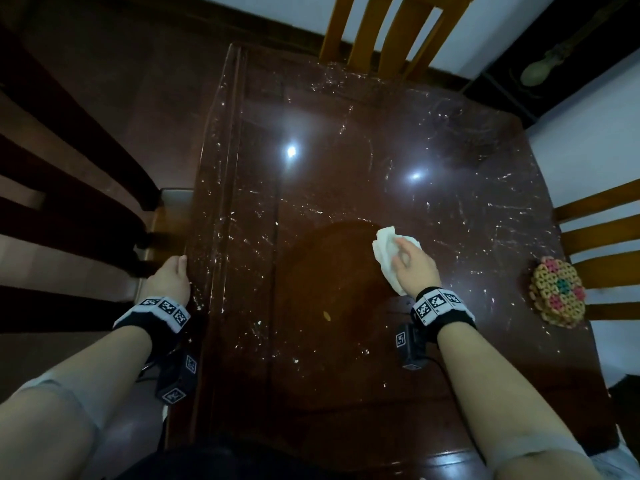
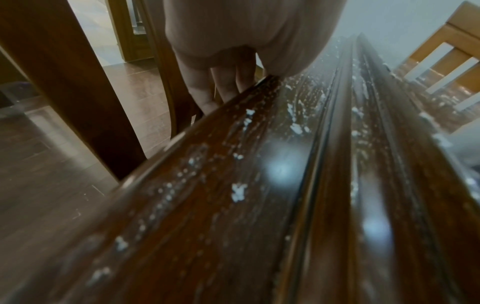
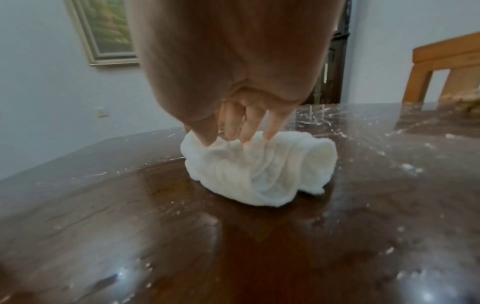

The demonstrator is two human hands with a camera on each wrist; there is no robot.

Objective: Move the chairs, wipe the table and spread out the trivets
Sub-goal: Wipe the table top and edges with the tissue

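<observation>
The dark glossy table (image 1: 346,133) is strewn with white specks, and a cleaner dark patch (image 1: 325,271) lies left of my right hand. My right hand (image 1: 412,268) grips a bunched white cloth (image 1: 384,244) against the tabletop; in the right wrist view its fingertips (image 3: 246,131) dig into the cloth (image 3: 259,170). My left hand (image 1: 169,282) holds the table's left edge, its fingers (image 2: 223,82) hanging over the rim (image 2: 233,127). A stack of colourful woven trivets (image 1: 557,296) sits at the right edge.
A light wooden chair (image 1: 381,32) stands at the far end and another (image 1: 602,244) at the right side, behind the trivets. A dark chair back (image 1: 69,188) stands close on the left, beside my left hand. A framed picture (image 3: 103,30) hangs on the wall.
</observation>
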